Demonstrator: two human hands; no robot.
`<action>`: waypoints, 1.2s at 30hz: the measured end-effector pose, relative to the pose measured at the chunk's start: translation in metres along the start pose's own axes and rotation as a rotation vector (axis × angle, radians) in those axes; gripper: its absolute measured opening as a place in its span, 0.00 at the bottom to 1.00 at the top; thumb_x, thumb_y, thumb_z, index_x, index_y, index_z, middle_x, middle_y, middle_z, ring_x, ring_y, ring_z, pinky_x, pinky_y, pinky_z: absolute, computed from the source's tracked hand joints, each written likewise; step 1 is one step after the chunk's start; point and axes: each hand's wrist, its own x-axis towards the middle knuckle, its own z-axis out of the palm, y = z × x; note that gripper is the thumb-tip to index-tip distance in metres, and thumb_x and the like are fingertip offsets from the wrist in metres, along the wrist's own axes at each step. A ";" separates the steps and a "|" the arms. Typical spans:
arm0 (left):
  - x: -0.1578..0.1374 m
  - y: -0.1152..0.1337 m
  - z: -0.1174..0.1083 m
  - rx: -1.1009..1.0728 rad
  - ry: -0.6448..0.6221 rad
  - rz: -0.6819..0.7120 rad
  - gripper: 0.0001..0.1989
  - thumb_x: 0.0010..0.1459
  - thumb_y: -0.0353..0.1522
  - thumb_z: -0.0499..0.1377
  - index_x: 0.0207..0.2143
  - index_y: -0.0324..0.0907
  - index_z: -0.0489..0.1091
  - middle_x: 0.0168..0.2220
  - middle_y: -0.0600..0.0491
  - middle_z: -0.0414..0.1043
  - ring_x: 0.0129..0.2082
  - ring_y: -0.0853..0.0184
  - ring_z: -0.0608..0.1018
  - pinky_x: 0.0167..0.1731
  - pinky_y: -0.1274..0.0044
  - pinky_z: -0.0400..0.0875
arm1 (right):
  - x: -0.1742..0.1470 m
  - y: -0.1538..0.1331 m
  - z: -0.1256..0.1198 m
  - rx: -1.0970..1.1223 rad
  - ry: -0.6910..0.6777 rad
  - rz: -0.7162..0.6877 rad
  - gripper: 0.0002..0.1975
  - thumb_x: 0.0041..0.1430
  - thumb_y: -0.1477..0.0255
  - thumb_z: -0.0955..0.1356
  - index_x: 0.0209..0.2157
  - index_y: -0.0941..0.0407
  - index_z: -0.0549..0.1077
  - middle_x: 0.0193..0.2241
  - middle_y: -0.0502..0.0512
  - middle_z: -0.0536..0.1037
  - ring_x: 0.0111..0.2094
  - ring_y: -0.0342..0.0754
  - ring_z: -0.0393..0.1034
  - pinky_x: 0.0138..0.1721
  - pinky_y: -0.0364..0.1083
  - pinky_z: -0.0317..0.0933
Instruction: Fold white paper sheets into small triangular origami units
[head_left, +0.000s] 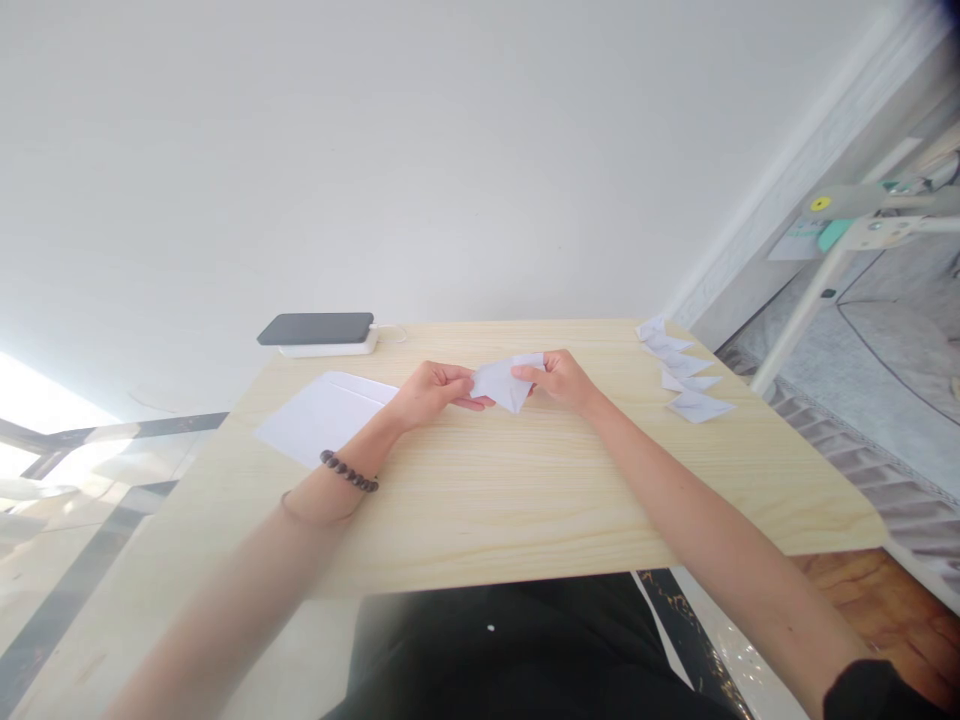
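Note:
Between my two hands, a little above the wooden table (517,500), is a piece of folded white paper (498,382) with a pointed lower corner. My left hand (442,388) pinches its left end between thumb and fingers. At the right end, my right hand (556,380) grips it, thumb on top and fingers behind. White paper sheets (319,415) lie flat on the table left of my left forearm, which covers part of them. Several folded paper pieces (699,405) with pointed corners stand in a row along the table's right side.
A dark phone (319,328) rests on a white box (330,350) at the back left, with a thin white cable (391,332) beside it. A pale wall (465,170) rises behind the table. To the right stands a white metal frame (806,310).

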 end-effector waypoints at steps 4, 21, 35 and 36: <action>0.000 0.000 0.000 -0.015 -0.020 0.010 0.13 0.50 0.34 0.56 0.36 0.34 0.72 0.34 0.46 0.74 0.38 0.62 0.75 0.42 0.69 0.69 | -0.001 0.000 0.000 -0.011 0.009 0.005 0.17 0.43 0.59 0.67 0.24 0.61 0.73 0.23 0.54 0.75 0.24 0.43 0.66 0.26 0.42 0.62; 0.004 -0.006 0.001 0.280 0.252 0.041 0.16 0.45 0.41 0.60 0.31 0.37 0.71 0.28 0.52 0.73 0.29 0.67 0.73 0.30 0.78 0.66 | -0.006 -0.007 0.016 -0.059 -0.072 0.044 0.16 0.44 0.60 0.67 0.23 0.61 0.71 0.17 0.51 0.72 0.19 0.41 0.66 0.21 0.40 0.61; 0.006 -0.014 -0.020 0.075 0.037 -0.050 0.19 0.47 0.39 0.59 0.40 0.37 0.71 0.36 0.48 0.73 0.34 0.65 0.74 0.37 0.73 0.68 | -0.005 -0.007 -0.005 0.182 -0.408 0.209 0.14 0.50 0.68 0.65 0.36 0.63 0.72 0.34 0.62 0.76 0.33 0.50 0.73 0.31 0.46 0.68; 0.006 -0.015 -0.021 0.064 0.032 -0.051 0.19 0.48 0.39 0.59 0.40 0.37 0.70 0.37 0.47 0.73 0.35 0.65 0.74 0.37 0.73 0.67 | -0.004 -0.006 -0.006 0.207 -0.409 0.219 0.13 0.50 0.69 0.65 0.35 0.63 0.72 0.34 0.62 0.76 0.34 0.50 0.73 0.31 0.46 0.68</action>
